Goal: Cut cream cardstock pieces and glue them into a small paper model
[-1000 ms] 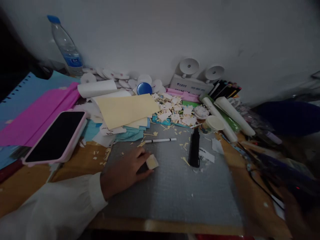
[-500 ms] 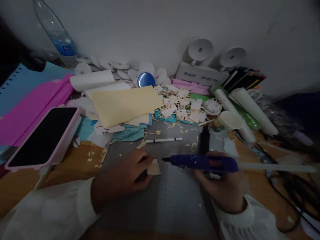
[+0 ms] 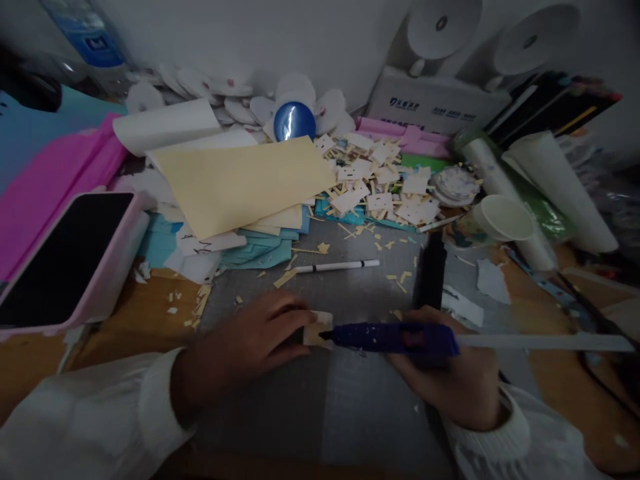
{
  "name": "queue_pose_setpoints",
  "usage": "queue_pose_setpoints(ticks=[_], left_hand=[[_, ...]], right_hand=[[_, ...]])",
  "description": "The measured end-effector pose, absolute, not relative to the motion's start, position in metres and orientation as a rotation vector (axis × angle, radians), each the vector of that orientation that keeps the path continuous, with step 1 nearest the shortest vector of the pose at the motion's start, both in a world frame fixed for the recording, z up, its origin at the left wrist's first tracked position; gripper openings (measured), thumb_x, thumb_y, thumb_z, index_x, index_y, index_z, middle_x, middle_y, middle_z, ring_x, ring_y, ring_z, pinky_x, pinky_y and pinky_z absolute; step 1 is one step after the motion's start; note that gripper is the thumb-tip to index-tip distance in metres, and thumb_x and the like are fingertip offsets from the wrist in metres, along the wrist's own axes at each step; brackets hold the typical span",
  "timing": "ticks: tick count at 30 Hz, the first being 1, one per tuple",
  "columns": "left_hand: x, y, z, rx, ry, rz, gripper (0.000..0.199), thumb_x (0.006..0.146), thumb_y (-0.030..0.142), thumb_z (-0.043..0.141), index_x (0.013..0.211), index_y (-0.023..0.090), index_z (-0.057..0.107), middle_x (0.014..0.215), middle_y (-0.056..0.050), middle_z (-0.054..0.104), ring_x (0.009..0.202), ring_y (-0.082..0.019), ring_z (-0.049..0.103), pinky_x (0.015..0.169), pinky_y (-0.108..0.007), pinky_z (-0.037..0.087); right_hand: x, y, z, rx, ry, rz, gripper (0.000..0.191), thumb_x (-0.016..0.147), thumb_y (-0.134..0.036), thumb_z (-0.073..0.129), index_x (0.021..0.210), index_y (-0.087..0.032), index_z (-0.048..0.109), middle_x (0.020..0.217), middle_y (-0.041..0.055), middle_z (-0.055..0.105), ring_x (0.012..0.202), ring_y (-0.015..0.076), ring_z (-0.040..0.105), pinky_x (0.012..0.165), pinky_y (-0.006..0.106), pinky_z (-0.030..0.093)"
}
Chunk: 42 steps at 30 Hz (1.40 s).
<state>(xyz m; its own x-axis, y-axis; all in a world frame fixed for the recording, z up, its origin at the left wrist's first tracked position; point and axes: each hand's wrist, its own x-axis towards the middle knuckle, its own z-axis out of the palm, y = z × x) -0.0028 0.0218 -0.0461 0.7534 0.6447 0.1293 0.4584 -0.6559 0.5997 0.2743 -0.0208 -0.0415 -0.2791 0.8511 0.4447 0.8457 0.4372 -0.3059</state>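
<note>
My left hand pinches the left side of a small cream paper piece over the grey mat. My right hand is wrapped round a dark blue glue gun, with a long translucent stick coming out of its back end. The gun's dark tip points left and is over the right part of the paper piece; whether they touch cannot be made out. Beyond the hands a white pen with black bands lies on the mat.
A phone in a pink case lies at the left. Cream sheets and a heap of small paper figures stand behind the mat. A paper cup and rolls are at the right, a bottle at the back left.
The glue gun's tip has come over the paper piece, which was apart from it before. The view has shifted, so the things behind the mat appear larger and higher.
</note>
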Motion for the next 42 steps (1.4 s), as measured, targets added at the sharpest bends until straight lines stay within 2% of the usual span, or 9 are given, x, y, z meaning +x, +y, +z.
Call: queue_pose_setpoints(ticks=[6, 13, 20, 26, 42], left_hand=[[0.001, 0.02, -0.039, 2.465, 0.755, 0.536, 0.022, 0.096, 0.023, 0.044, 0.114, 0.018, 0.056, 0.104, -0.007, 0.06, 0.095, -0.017, 0.058, 0.083, -0.029, 0.049], [0.003, 0.019, -0.039, 2.494, 0.737, 0.541, 0.023, 0.097, 0.024, 0.042, 0.114, 0.017, 0.057, 0.101, -0.007, 0.061, 0.091, -0.017, 0.058, 0.08, -0.029, 0.05], [0.001, 0.019, -0.042, 2.517, 0.721, 0.556, 0.024, 0.097, 0.025, 0.042, 0.116, 0.016, 0.056, 0.104, -0.008, 0.062, 0.094, -0.017, 0.058, 0.082, -0.029, 0.049], [0.0, 0.019, -0.043, 2.506, 0.735, 0.529, 0.026, 0.098, 0.025, 0.04, 0.119, 0.017, 0.054, 0.107, -0.008, 0.061, 0.097, -0.017, 0.057, 0.085, -0.029, 0.049], [0.0, 0.02, -0.043, 2.491, 0.743, 0.556, 0.025, 0.097, 0.027, 0.043, 0.117, 0.018, 0.055, 0.106, -0.008, 0.061, 0.097, -0.018, 0.058, 0.084, -0.031, 0.049]], right_hand=[[0.27, -0.019, -0.037, -1.354, -2.223, 0.112, 0.015, 0.078, -0.032, 0.061, 0.087, -0.023, 0.052, 0.067, -0.0011, 0.062, 0.057, 0.0171, 0.063, 0.05, 0.027, 0.049], [0.269, -0.021, -0.041, -1.335, -2.228, 0.087, 0.016, 0.078, -0.033, 0.061, 0.09, -0.024, 0.053, 0.07, 0.0, 0.064, 0.06, 0.0186, 0.064, 0.052, 0.028, 0.049], [0.266, -0.018, -0.038, -1.321, -2.258, 0.07, 0.008, 0.08, -0.028, 0.056, 0.086, -0.023, 0.054, 0.066, -0.0003, 0.064, 0.057, 0.018, 0.064, 0.05, 0.027, 0.049], [0.268, -0.018, -0.038, -1.301, -2.281, 0.017, 0.011, 0.081, -0.027, 0.053, 0.091, -0.023, 0.054, 0.072, 0.0021, 0.066, 0.063, 0.0198, 0.067, 0.054, 0.029, 0.052], [0.269, -0.015, -0.03, -1.336, -2.333, -0.037, 0.003, 0.083, -0.026, 0.048, 0.084, -0.023, 0.049, 0.064, 0.0002, 0.06, 0.054, 0.0184, 0.062, 0.047, 0.028, 0.047]])
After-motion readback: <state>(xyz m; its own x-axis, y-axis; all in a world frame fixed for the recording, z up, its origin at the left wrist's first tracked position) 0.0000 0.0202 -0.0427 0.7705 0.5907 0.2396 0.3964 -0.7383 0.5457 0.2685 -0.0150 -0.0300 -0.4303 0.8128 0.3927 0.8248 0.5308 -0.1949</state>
